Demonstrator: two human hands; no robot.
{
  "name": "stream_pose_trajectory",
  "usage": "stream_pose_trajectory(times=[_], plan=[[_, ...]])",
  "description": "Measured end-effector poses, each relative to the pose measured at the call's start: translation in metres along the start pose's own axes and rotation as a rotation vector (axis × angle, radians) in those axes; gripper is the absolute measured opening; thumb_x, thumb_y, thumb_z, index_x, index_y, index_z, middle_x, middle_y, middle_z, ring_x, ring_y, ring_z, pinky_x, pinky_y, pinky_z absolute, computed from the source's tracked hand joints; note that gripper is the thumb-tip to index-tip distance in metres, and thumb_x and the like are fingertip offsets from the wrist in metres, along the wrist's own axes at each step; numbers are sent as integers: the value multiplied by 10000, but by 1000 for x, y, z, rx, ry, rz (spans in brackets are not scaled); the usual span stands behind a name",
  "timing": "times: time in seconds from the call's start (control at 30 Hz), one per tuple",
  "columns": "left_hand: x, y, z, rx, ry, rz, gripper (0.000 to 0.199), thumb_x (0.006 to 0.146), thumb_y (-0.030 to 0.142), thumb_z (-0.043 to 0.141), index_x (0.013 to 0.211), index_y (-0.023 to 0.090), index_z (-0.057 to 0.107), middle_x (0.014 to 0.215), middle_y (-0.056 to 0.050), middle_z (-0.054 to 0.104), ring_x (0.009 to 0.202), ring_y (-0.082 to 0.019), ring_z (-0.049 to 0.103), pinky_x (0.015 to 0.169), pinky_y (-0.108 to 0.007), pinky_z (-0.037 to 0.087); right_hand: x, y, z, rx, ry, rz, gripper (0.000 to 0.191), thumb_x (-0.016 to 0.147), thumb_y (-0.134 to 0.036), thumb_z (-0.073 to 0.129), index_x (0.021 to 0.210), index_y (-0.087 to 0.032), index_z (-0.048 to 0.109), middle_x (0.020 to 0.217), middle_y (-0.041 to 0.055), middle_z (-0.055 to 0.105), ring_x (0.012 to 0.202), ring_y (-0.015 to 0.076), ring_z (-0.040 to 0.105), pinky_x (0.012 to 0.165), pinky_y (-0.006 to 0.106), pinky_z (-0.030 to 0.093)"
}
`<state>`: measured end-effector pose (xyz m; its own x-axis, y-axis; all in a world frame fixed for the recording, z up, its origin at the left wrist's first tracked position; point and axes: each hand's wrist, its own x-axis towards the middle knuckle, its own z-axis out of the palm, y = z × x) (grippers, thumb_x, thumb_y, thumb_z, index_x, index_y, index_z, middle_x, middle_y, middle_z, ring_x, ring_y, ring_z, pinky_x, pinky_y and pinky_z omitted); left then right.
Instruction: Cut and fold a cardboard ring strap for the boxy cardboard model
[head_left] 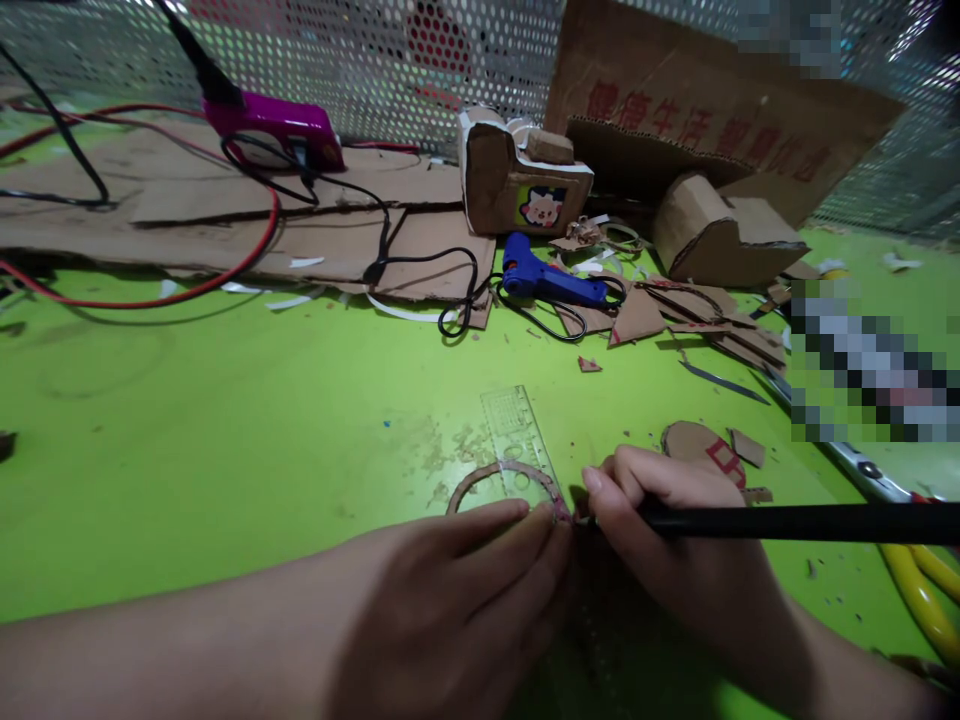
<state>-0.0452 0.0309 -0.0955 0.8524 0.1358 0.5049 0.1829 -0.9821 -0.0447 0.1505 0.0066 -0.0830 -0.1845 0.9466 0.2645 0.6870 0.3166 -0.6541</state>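
Note:
At the bottom centre, my left hand [465,600] has its fingers pressed together on a thin cardboard ring [469,482], whose near part is hidden under the hand. My right hand [675,530] is closed round a long black tool [810,523] that extends to the right edge. The tool's tip is too dark to make out beside the ring's right side, close to my left fingertips. A clear ruler [517,425] lies flat on the green table [300,420], partly within the ring.
A blue glue gun [551,282] with a black cord lies behind, beside cardboard scraps [637,315]. Two cardboard constructions [495,180] stand before a metal mesh. A magenta power box [277,130] sits back left. Yellow-handled scissors [919,600] and a cardboard disc [690,450] lie right.

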Motion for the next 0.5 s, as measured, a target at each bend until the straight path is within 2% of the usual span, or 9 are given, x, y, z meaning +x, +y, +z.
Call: stream_pose_trajectory(times=[0.27, 0.5], plan=[[1, 0, -3, -22, -12, 6, 349, 907, 86, 346, 1041, 81, 668, 1082, -92, 710, 1058, -164, 610, 1018, -258, 462, -1, -1, -2, 21, -30, 36, 379, 882, -225, 443, 554, -210, 253, 460, -74, 284, 406, 55, 286, 384, 184, 245], [0, 1, -2, -25, -23, 18, 313, 903, 134, 405, 1070, 80, 664, 1102, -102, 702, 1074, -184, 611, 1022, -278, 463, -2, -1, -3, 4, -23, 13, 384, 881, -219, 444, 554, -205, 244, 466, -78, 272, 407, 48, 282, 389, 181, 235]])
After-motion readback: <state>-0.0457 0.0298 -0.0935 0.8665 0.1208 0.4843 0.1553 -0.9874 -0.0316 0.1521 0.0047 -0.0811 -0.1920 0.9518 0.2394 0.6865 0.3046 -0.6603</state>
